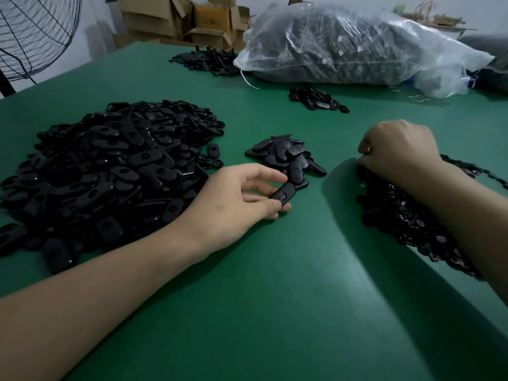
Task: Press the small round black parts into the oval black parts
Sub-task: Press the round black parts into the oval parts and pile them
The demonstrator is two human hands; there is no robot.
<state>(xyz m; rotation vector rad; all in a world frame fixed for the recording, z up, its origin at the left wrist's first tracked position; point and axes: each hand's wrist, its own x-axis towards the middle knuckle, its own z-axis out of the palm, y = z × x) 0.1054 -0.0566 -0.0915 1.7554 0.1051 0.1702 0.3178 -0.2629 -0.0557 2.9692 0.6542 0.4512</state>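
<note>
Your left hand point(242, 199) pinches one oval black plastic part point(283, 194) at the green tabletop's point(275, 312) centre. Your right hand point(398, 149), at 3 o'clock, curls fingers-down into the pile of small round black parts point(406, 218); whether it grips one cannot be told. Step in hand: fetching an insert. Next, align it over the oval's recess and press.

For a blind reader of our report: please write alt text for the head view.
A person's left hand pinches an oval black part over a green table; the right hand, fingers curled, rests on a pile of small round black parts. A large heap of oval parts lies at left, a smaller stack mid-table, a clear plastic bag behind.
</note>
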